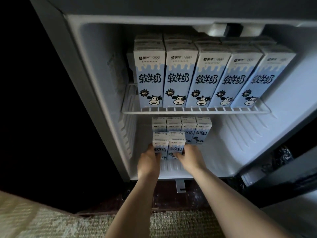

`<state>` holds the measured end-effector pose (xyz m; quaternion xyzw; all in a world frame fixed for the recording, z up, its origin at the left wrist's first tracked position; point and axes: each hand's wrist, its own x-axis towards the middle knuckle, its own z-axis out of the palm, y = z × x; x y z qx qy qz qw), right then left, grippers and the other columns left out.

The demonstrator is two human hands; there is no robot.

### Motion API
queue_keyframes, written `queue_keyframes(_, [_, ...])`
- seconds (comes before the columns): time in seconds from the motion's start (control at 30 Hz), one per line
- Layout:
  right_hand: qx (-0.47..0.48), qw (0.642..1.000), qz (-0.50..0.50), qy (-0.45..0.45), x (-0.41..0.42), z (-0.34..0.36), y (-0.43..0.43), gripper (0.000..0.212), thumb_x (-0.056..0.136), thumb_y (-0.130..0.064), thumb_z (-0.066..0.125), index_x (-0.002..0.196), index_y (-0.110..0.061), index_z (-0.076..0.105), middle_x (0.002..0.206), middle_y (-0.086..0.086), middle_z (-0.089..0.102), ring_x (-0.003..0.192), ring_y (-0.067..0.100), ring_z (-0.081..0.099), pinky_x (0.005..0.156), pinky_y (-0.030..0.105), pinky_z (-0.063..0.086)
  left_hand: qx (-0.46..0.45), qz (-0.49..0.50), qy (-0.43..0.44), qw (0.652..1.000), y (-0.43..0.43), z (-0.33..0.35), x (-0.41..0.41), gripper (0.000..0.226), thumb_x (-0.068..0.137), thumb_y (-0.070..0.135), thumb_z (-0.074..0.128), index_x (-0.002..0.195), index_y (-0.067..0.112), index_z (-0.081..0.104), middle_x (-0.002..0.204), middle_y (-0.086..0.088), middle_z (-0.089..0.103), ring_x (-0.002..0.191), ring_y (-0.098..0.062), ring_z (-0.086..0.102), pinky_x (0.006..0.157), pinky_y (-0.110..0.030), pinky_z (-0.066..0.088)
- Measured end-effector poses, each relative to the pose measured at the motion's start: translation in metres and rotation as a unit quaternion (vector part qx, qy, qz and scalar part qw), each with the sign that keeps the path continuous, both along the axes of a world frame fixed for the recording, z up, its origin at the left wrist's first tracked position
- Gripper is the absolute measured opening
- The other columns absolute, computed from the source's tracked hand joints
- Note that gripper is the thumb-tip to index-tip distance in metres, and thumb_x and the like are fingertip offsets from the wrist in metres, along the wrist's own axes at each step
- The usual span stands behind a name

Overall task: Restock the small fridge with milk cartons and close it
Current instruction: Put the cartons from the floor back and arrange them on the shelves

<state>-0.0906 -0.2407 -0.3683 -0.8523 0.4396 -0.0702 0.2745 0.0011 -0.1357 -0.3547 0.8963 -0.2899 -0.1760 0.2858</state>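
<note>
The small fridge point(106, 69) stands open in front of me. Its wire shelf point(195, 111) carries several rows of blue-and-white milk cartons point(179, 78) with a cow on the front. On the fridge floor a back row of several cartons point(188, 126) stands upright. In front of that row are two more cartons, side by side. My left hand point(149, 160) grips the left carton point(160, 143) at its lower left. My right hand point(190, 158) grips the right carton point(177, 141) at its lower right. Both cartons rest on or just above the floor; which one I cannot tell.
The fridge door point(281, 170) hangs open at the lower right with dark items in its pocket. Bare white floor point(223, 152) lies to the right of the lower cartons. A woven rug point(72, 225) covers the ground below. Left of the fridge is dark.
</note>
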Motion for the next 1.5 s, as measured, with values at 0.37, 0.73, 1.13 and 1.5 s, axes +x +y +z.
queue_keyframes(0.37, [0.000, 0.998, 0.009, -0.055, 0.007, -0.001, -0.011, 0.025, 0.090, -0.025, 0.063, 0.106, -0.007, 0.066, 0.096, 0.008, 0.071, 0.088, 0.025, 0.067, 0.066, 0.022, 0.039, -0.021, 0.042, 0.018, 0.999, -0.017, -0.010, 0.010, 0.025, 0.094, 0.023, 0.053, 0.114, 0.010, 0.059, 0.110, -0.010, 0.068, 0.101, -0.027, 0.064, 0.082, -0.037, 0.053])
queue_keyframes(0.73, [0.065, 0.998, 0.004, 0.010, 0.004, 0.004, -0.008, 0.017, 0.093, -0.027, 0.056, 0.096, -0.011, 0.060, 0.080, 0.001, 0.060, 0.081, 0.022, 0.060, 0.062, 0.026, 0.042, 0.032, 0.029, 0.074, 0.996, -0.016, -0.011, 0.014, 0.031, 0.094, 0.030, 0.052, 0.111, 0.006, 0.062, 0.110, -0.014, 0.067, 0.101, -0.031, 0.063, 0.085, -0.040, 0.053])
queue_keyframes(1.13, [0.073, 0.980, 0.073, 0.170, -0.039, 0.079, 0.010, 0.037, 0.093, -0.027, 0.057, 0.061, -0.016, 0.043, 0.061, -0.002, 0.043, 0.054, 0.012, 0.042, 0.054, 0.025, 0.033, 0.218, -0.258, 0.004, 0.941, 0.027, 0.057, -0.010, 0.048, 0.099, 0.040, 0.038, 0.122, 0.002, 0.055, 0.128, -0.017, 0.055, 0.117, -0.030, 0.053, 0.097, -0.034, 0.042])
queue_keyframes(1.5, [-0.026, 0.965, 0.153, 0.212, -0.099, 0.250, 0.042, 0.034, 0.093, -0.026, 0.055, 0.103, 0.004, 0.066, 0.081, 0.017, 0.063, 0.060, 0.020, 0.051, 0.055, 0.027, 0.040, 0.218, -0.417, -0.138, 0.872, 0.032, 0.201, -0.072, 0.049, 0.099, 0.043, 0.033, 0.120, 0.005, 0.054, 0.122, -0.012, 0.058, 0.109, -0.027, 0.056, 0.091, -0.034, 0.042])
